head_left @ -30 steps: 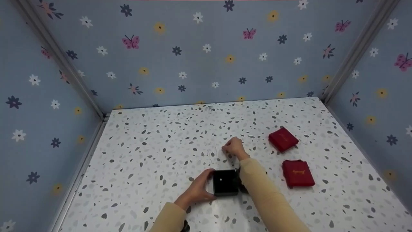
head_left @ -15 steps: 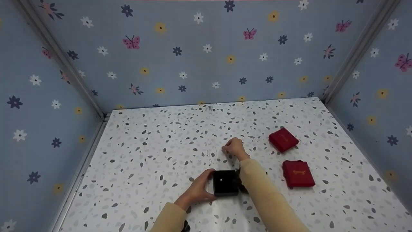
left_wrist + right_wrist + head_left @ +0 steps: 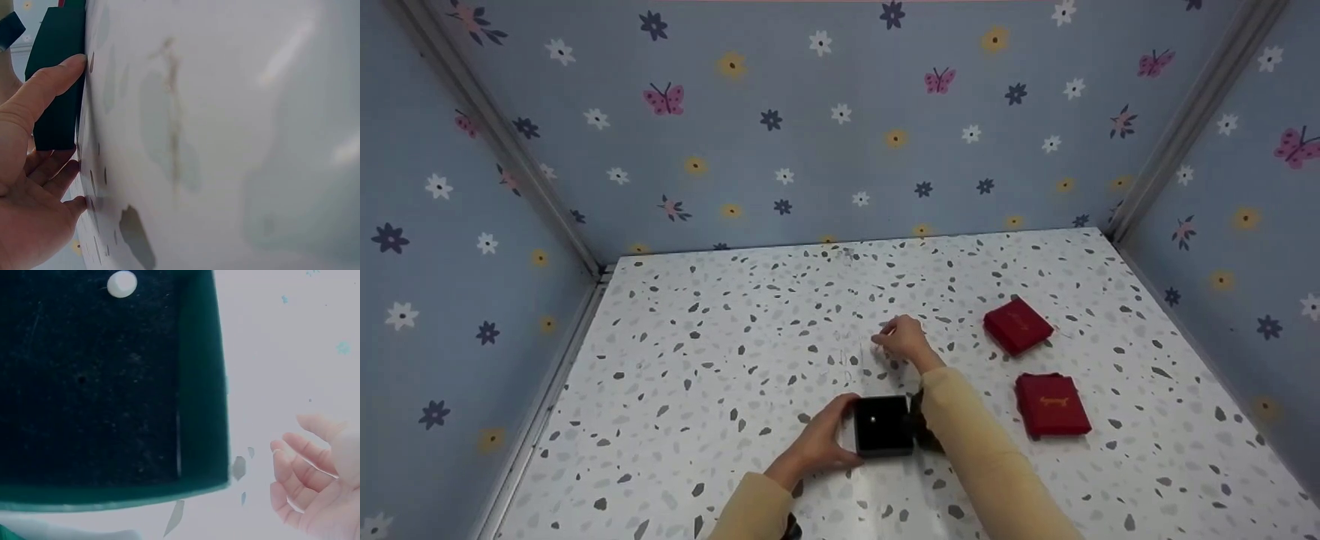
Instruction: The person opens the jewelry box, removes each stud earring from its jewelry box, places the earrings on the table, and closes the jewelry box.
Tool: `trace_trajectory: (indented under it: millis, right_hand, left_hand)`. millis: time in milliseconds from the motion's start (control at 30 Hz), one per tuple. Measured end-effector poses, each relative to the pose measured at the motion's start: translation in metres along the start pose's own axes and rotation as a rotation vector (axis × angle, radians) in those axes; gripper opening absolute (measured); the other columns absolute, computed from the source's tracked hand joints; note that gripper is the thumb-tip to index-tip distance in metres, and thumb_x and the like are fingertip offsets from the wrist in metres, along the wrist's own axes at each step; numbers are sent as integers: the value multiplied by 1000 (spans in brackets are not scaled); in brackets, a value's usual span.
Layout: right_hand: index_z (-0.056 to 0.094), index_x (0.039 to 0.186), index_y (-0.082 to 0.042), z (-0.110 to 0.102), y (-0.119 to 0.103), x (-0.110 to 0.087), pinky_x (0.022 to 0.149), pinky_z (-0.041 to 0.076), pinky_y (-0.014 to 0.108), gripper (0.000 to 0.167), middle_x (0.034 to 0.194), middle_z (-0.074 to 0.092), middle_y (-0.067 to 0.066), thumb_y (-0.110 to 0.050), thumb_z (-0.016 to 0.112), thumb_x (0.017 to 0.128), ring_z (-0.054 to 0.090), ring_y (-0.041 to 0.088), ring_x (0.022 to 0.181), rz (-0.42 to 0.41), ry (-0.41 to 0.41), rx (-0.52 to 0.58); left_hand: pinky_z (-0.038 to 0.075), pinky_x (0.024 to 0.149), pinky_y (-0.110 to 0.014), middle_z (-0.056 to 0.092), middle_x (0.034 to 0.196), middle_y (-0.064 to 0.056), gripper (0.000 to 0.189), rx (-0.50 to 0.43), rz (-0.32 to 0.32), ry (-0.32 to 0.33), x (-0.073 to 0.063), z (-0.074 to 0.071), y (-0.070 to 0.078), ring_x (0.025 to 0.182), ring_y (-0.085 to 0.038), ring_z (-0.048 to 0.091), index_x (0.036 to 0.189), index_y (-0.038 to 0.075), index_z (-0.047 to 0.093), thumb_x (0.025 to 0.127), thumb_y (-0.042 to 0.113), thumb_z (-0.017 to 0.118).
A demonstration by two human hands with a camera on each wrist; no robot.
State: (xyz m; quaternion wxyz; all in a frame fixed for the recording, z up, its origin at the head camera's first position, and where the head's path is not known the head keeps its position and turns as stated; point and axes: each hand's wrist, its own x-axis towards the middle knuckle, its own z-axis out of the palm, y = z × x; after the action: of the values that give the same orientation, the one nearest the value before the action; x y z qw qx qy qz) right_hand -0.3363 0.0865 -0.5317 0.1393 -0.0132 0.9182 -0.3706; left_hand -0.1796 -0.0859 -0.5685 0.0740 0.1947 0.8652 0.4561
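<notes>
My left hand (image 3: 821, 442) grips a small black jewelry box (image 3: 883, 427), fingers at its far side and thumb at its near side. The box stands open on the table, with one pearl stud (image 3: 122, 284) on its black lining. In the left wrist view, the thumb presses along the box's dark side (image 3: 56, 84). My right hand (image 3: 906, 341) is beyond the box, fingers curled and fingertips low over the table. Thin, faint wire-like pieces (image 3: 844, 357) lie just left of those fingertips. Whether the right fingers pinch something tiny, I cannot tell.
Two red pouches with gold lettering lie on the right: a far one (image 3: 1018, 327) and a nearer one (image 3: 1052, 405). The speckled white table (image 3: 720, 330) is bounded by a flowered blue back wall (image 3: 825, 150) and side walls. The right forearm passes close over the box's right side.
My right hand has shifted very slightly up and left, its fingers a little more spread from the table. The left hand still holds the box in place.
</notes>
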Motion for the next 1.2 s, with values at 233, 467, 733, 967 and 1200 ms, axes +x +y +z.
trace_trajectory:
  millis: [233, 467, 733, 967, 1200]
  right_hand:
    - [65, 83, -2, -6, -6, -4, 51, 42, 23, 20, 69, 58, 5, -21, 68, 77, 52, 13, 59, -75, 15, -9]
    - [65, 80, -4, -11, -10, -17, 52, 44, 27, 16, 68, 57, 4, -19, 68, 77, 51, 15, 59, -223, 54, 15]
    - [65, 81, -4, -13, -11, -31, 52, 46, 28, 14, 72, 60, 5, -18, 66, 78, 54, 16, 62, -349, 84, 9]
    - [66, 83, -3, -11, -6, -44, 50, 47, 26, 13, 70, 61, 5, -15, 66, 78, 56, 14, 58, -448, 79, 3]
    - [65, 81, -4, -9, -4, -58, 55, 47, 29, 12, 69, 60, 4, -15, 67, 78, 54, 14, 60, -533, 81, -13]
  left_hand:
    - [29, 99, -34, 46, 121, 1, 92, -9, 3, -7, 0, 0, 0, 113, -16, 41, 129, 7, 35, 51, 12, 84]
    - [32, 97, -34, 48, 118, 0, 89, -12, 45, 10, 0, -1, -1, 110, -16, 43, 127, 6, 37, 51, 10, 83]
    - [31, 98, -34, 48, 118, 2, 88, -13, 32, 9, 1, 0, -1, 110, -15, 43, 127, 10, 38, 51, 11, 83]
    - [31, 98, -35, 48, 118, 0, 89, -16, 48, 16, 1, 1, -2, 111, -17, 43, 127, 4, 38, 51, 11, 83]
    - [31, 98, -35, 47, 120, -2, 89, -10, 39, 11, 1, 0, -2, 112, -17, 42, 128, 4, 37, 52, 12, 83]
